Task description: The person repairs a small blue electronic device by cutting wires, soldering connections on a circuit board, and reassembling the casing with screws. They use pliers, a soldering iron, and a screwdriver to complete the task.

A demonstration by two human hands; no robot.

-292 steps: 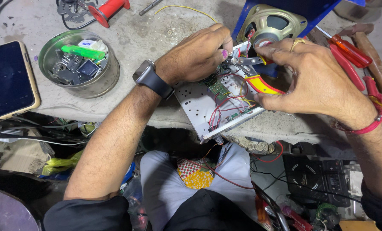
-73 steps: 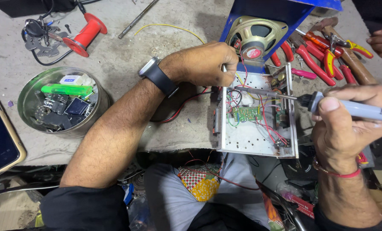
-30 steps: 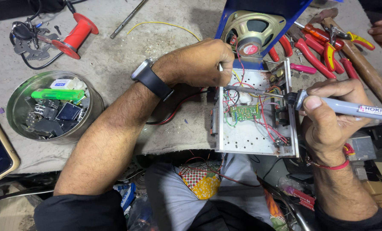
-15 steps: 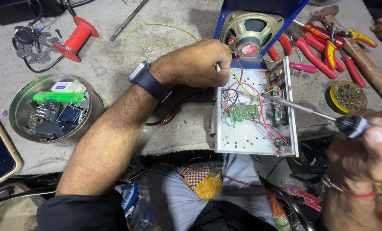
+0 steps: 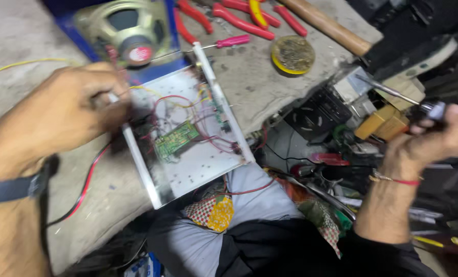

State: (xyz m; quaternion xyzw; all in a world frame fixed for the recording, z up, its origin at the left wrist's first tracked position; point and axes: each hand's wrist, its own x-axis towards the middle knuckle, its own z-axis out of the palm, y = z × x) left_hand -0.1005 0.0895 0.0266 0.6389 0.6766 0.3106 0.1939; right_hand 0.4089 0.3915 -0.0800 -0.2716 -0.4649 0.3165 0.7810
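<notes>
My left hand [image 5: 70,115] rests on the left edge of a white metal chassis [image 5: 198,166] and grips something thin there; what it is cannot be told through the blur. A small green circuit board [image 5: 176,139] with red wires lies inside the chassis. My right hand [image 5: 434,138] is far to the right, off the bench, shut on a soldering iron [image 5: 393,92] whose metal tip points up and left. A round speaker [image 5: 124,23] sits behind the chassis on a blue box.
Red-handled pliers [image 5: 242,20], a pink screwdriver [image 5: 229,42], a wooden hammer handle [image 5: 324,25] and a round yellow tin [image 5: 292,54] lie at the back of the concrete bench [image 5: 260,87]. Below its right edge sit a black fan unit [image 5: 316,115] and clutter.
My right hand has swung the soldering iron away from the chassis to the right, beyond the bench edge. The camera view has turned right. My left hand has stayed at the chassis.
</notes>
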